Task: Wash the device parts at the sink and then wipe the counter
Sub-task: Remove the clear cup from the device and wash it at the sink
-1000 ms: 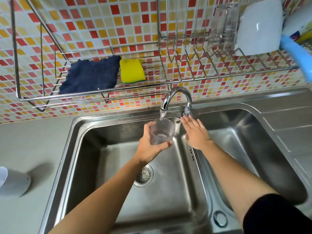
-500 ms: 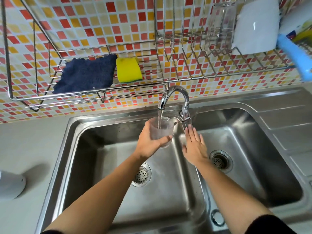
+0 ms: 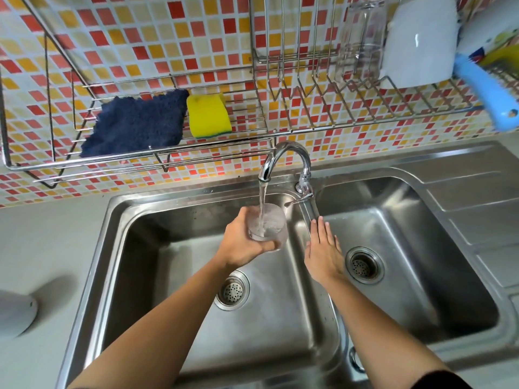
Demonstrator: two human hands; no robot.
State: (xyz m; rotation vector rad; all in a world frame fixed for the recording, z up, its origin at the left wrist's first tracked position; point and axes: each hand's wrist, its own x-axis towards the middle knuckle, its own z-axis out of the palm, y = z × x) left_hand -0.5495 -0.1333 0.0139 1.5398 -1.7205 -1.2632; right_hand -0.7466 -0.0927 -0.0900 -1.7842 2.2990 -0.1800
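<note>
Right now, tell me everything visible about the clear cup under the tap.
The cup is a small, translucent, frosted-looking tumbler, probably plastic. It is held roughly upright, mouth up, above the sink's left basin, directly below the faucet spout. A water stream runs into it, and water is pooled inside. Only the left hand touches it, fingers wrapped around its side.

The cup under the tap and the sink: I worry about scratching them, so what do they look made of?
The cup looks like clear, slightly frosted plastic, possibly glass: see-through with hazy walls. The sink looks like brushed stainless steel: grey metal with soft, streaky reflections.
</note>
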